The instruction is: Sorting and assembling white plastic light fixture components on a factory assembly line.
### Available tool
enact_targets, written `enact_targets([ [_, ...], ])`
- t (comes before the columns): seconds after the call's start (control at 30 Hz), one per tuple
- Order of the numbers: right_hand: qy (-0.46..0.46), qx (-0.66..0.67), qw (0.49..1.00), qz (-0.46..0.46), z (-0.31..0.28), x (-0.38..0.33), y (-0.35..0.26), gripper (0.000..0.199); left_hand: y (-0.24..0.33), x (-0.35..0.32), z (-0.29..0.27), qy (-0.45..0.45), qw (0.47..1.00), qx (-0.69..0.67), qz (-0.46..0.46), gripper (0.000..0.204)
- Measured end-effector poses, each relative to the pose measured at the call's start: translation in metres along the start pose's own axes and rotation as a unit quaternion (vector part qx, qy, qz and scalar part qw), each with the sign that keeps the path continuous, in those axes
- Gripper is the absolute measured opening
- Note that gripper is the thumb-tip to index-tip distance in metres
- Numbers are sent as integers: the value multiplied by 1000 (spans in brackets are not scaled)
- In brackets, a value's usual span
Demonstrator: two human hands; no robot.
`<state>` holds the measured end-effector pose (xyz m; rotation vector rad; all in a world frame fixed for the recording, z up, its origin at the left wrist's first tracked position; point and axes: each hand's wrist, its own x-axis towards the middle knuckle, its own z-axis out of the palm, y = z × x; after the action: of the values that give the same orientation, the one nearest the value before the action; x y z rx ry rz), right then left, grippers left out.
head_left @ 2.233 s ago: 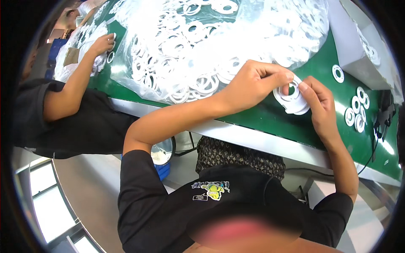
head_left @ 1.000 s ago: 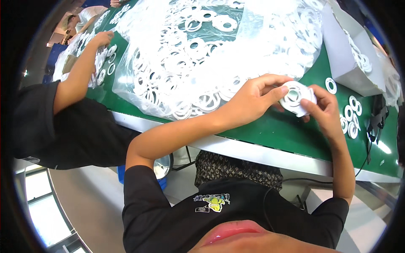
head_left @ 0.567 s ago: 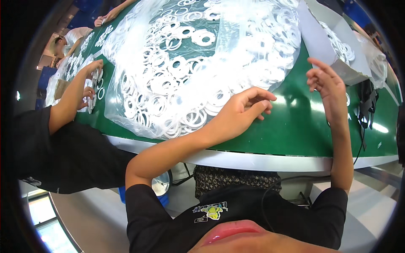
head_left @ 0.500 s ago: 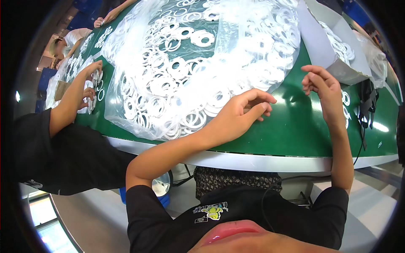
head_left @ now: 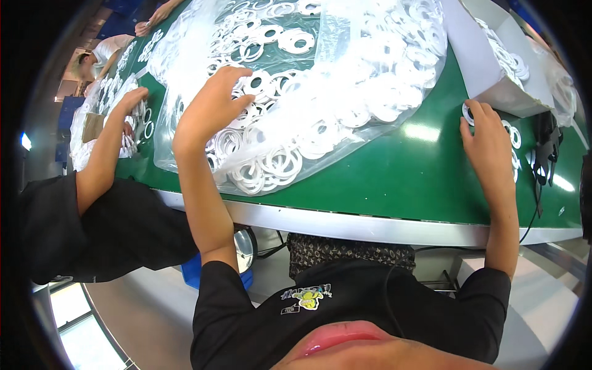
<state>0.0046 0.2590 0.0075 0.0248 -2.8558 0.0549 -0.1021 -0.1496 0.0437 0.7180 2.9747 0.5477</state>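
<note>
The left hand (head_left: pixel 213 105) lies on the heap of rings (head_left: pixel 320 80), with the fingers spread wide and slightly bent; the fingertips touch the top rings and hold nothing. The rings are white, flat and round, each with a round hole in the middle, like thin washers. They have different sizes: some are wide bands with a small hole, others are thin hoops. They lie in many layers, one over the other, on a clear plastic sheet (head_left: pixel 179 154), which is wrinkled and shines in the light. The heap fills the worktop (head_left: pixel 394 179) from about 10 o'clock to 1 o'clock of the picture.

The right hand (head_left: pixel 487 139) is at about 2 o'clock, well apart from the heap, and rests flat on the green worktop. Its fingers are close together and point to a small stack of rings (head_left: pixel 468 112), which the fingertips touch; whether they grip it I cannot tell. More single rings (head_left: pixel 513 139) lie just beside this hand, toward 3 o'clock. Above them stands a white box (head_left: pixel 493 68), open on top, with more rings inside. A black cable (head_left: pixel 542 154) lies near the right edge of the worktop.

At 9 o'clock another person, in a black sleeve, reaches with one hand (head_left: pixel 132 102) to a second group of rings (head_left: pixel 142 126) at the far left of the worktop.
</note>
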Motion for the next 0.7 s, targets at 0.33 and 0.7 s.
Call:
enact_targets([
  [0.33, 36, 6, 999, -37, 5, -12, 7, 31, -6, 10, 34, 64, 994, 48, 77, 57],
  [0.7, 120, 77, 986, -82, -2, -1, -10, 19, 37, 4, 6, 155, 986, 62, -17, 61],
])
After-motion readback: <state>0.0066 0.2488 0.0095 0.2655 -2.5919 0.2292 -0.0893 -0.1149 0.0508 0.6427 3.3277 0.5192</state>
